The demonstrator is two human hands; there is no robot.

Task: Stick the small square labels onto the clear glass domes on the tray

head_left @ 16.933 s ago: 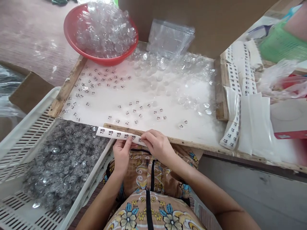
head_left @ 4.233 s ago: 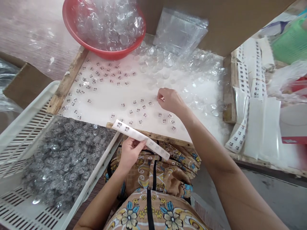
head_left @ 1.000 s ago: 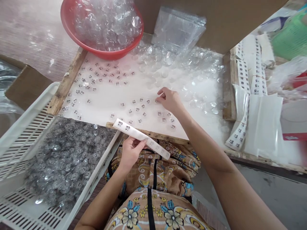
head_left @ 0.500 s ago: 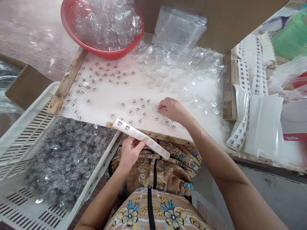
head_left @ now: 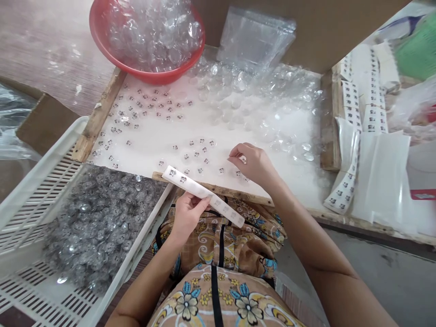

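My left hand (head_left: 189, 213) pinches a white strip of printed stickers (head_left: 204, 196), which slants across the front edge of the white board (head_left: 150, 138). Dark animal-face prints show at its upper left end. Over the board, right of the strip, my right hand (head_left: 250, 162) has thumb and forefinger bent toward each other; whatever may be between them is too small to make out. Small clear discs with printed stickers (head_left: 196, 154) lie left of this hand. Plain clear discs (head_left: 235, 102) spread over the back and right of the board.
A red basin (head_left: 163, 78) of clear discs stands at the back left. The white crate (head_left: 37, 181) at the left holds many printed discs. Sticker strips (head_left: 344, 190) lie beyond the wooden edge (head_left: 330, 122) at the right. Clear bags (head_left: 257, 41) lean at the back.
My right hand has shifted slightly right and its fingers have curled into a more rounded shape. My left hand still holds the strip in nearly the same place.
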